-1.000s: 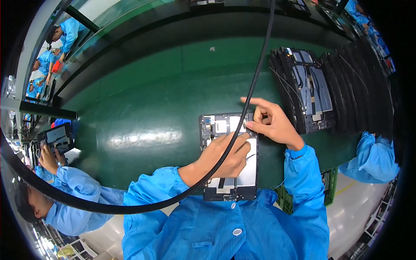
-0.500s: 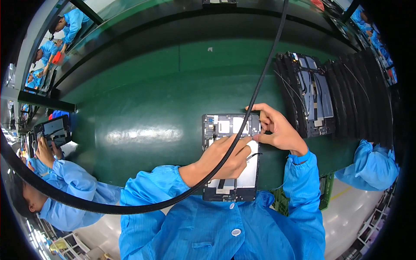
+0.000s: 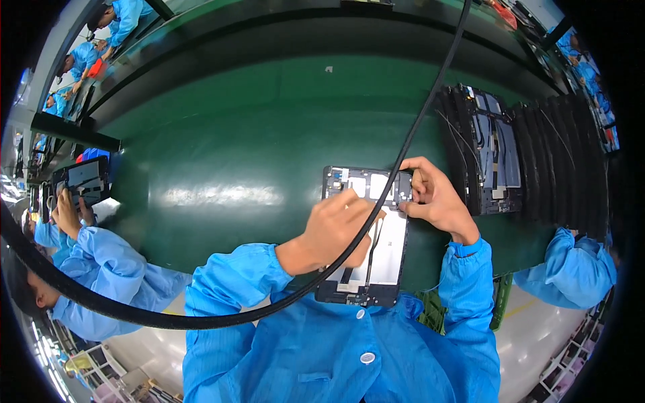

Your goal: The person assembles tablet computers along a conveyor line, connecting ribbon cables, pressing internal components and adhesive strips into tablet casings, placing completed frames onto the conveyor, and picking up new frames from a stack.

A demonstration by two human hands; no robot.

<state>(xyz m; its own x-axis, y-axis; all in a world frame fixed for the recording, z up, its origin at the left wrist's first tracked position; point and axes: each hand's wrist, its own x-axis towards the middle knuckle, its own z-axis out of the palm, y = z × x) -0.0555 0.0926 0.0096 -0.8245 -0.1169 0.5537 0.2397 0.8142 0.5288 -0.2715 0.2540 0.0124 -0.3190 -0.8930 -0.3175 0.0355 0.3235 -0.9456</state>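
Observation:
An opened tablet (image 3: 391,258), its back off so that the dark frame, silvery panel and small parts show, lies at the bench's near edge in front of me. My right hand (image 3: 440,203) grips its upper right edge between thumb and fingers. Over the middle of the tablet is my left hand (image 3: 334,232), fingers curled together; whatever they hold, if anything, is hidden. Beside those fingertips a thin black flex cable (image 3: 373,252) runs down the silvery panel. A thick black cord in front of the view covers part of my left hand and the tablet's top.
At right, another opened tablet (image 3: 496,151) leans on a row of black dividers (image 3: 554,161). The black cord (image 3: 269,312) sweeps across the view. Left of me a co-worker holds a tablet (image 3: 84,183); a blue sleeve (image 3: 564,272) shows at right. A green crate (image 3: 500,302) stands below the bench.
My left hand has lifted and drawn back slightly to the left, baring more of the silvery panel and flex cable. The tablet sits slightly tilted now, my right hand still on its edge.

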